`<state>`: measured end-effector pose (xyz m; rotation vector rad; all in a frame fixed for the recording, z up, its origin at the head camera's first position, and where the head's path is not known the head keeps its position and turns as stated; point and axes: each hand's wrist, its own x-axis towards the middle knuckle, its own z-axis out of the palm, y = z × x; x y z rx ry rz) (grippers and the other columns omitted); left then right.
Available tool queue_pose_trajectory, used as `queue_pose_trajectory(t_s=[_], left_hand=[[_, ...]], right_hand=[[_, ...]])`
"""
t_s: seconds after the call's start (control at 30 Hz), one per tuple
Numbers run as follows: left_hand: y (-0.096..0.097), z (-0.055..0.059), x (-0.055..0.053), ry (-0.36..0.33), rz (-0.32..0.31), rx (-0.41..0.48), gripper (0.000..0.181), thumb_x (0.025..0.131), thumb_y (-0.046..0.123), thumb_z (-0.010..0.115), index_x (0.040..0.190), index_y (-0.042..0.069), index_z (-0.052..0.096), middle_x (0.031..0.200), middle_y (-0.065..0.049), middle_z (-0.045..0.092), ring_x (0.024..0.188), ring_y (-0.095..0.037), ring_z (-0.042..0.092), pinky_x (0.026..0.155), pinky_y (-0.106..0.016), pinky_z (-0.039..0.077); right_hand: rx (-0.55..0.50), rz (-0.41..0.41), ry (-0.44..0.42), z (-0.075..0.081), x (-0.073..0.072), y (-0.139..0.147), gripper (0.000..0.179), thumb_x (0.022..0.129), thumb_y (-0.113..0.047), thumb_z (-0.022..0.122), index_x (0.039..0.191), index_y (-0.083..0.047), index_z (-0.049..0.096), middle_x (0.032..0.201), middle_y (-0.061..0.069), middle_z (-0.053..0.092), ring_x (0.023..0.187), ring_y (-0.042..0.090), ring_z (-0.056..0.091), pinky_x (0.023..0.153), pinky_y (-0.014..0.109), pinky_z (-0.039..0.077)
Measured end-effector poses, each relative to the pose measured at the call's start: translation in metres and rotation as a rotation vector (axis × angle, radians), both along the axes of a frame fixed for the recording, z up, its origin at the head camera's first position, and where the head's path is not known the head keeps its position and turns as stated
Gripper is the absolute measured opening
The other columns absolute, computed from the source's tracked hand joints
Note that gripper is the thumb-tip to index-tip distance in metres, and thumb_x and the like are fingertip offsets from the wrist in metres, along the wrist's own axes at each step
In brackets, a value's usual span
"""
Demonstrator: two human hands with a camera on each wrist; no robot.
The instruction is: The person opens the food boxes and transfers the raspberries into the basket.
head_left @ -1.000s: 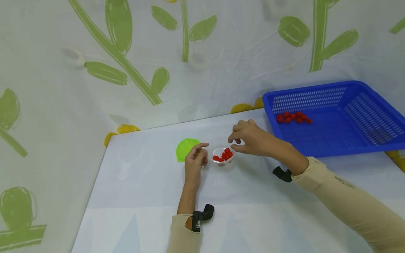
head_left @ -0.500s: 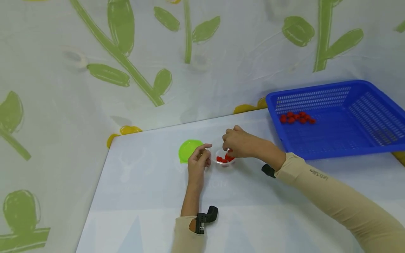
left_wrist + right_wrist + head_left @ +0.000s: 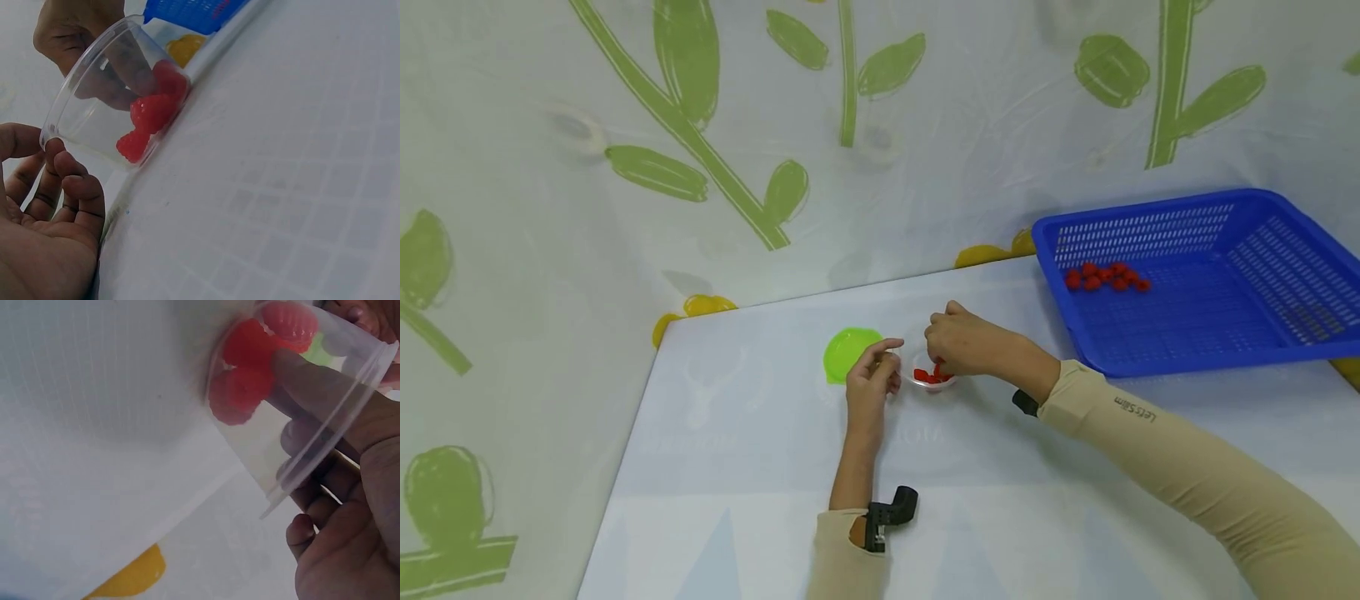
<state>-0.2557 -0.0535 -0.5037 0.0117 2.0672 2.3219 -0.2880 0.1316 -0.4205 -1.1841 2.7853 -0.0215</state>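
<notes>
A clear plastic cup [image 3: 94, 119] stands on the white table with several red raspberries [image 3: 150, 112] in its bottom. My left hand [image 3: 868, 383] pinches the cup's rim from the left between thumb and finger, its other fingers curled beside the wall. From the right, my right hand [image 3: 970, 342] reaches down into the cup. Through the clear wall in the right wrist view, its thumb and a finger [image 3: 312, 378] close around a raspberry [image 3: 253, 350] among the others. In the head view the right hand covers part of the cup.
Left of the cup lies a lime-green round dish [image 3: 844, 354], partly behind the left hand. A large blue basket [image 3: 1195, 317] stands at the back right, with several more red raspberries [image 3: 1105, 277] in its left corner. A flower-printed sheet [image 3: 880, 192] rises behind the table.
My right hand has come left and down from beside the cup into it, fingers reaching the raspberries. The left hand keeps its hold at the rim. The head view has shifted slightly.
</notes>
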Motion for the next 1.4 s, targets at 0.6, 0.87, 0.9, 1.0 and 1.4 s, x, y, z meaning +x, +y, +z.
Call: queue_pose_trajectory(t_s=[0.6, 0.87, 0.9, 1.0, 1.4], left_hand=[[0.0, 0.032, 0.016, -0.007, 0.011, -0.036, 0.026, 0.097, 0.007, 0.056, 0.119, 0.001, 0.068, 0.085, -0.004, 0.055, 0.07, -0.026, 0.051, 0.063, -0.027, 0.048], [0.0, 0.016, 0.009, -0.015, -0.012, -0.023, 0.028, 0.098, 0.005, 0.055, 0.122, 0.0, 0.067, 0.086, -0.006, 0.054, 0.071, -0.026, 0.05, 0.064, -0.028, 0.046], [0.0, 0.013, 0.008, -0.015, -0.01, -0.019, 0.028, 0.098, 0.006, 0.055, 0.122, 0.001, 0.067, 0.086, -0.006, 0.054, 0.071, -0.027, 0.049, 0.064, -0.028, 0.046], [-0.002, 0.004, 0.005, -0.013, -0.002, -0.011, 0.027, 0.099, 0.008, 0.056, 0.122, 0.005, 0.069, 0.087, -0.005, 0.054, 0.071, -0.026, 0.049, 0.063, -0.027, 0.045], [0.001, -0.002, 0.004, 0.022, 0.012, 0.003, 0.024, 0.097, 0.01, 0.058, 0.117, 0.01, 0.071, 0.085, -0.008, 0.053, 0.067, -0.021, 0.049, 0.06, -0.023, 0.044]], right_hand=[[-0.196, -0.039, 0.115, 0.027, 0.012, 0.023, 0.011, 0.083, -0.025, 0.081, 0.088, -0.016, 0.077, 0.077, -0.005, 0.056, 0.082, 0.018, 0.049, 0.078, 0.037, 0.034], [-0.343, -0.076, 0.156, 0.046, 0.033, 0.06, 0.009, 0.084, -0.02, 0.08, 0.091, -0.017, 0.078, 0.072, -0.007, 0.052, 0.08, 0.016, 0.047, 0.076, 0.038, 0.033], [-0.368, -0.074, 0.166, 0.048, 0.035, 0.065, 0.009, 0.083, -0.019, 0.08, 0.091, -0.017, 0.077, 0.072, -0.007, 0.052, 0.08, 0.016, 0.047, 0.075, 0.038, 0.033], [-0.436, -0.071, 0.202, 0.053, 0.039, 0.08, 0.01, 0.08, -0.015, 0.083, 0.088, -0.017, 0.076, 0.072, -0.007, 0.048, 0.079, 0.014, 0.045, 0.075, 0.038, 0.029], [-0.47, -0.224, 0.215, 0.078, 0.047, 0.138, 0.013, 0.079, -0.009, 0.084, 0.089, -0.015, 0.077, 0.073, -0.007, 0.044, 0.077, 0.014, 0.041, 0.072, 0.039, 0.023]])
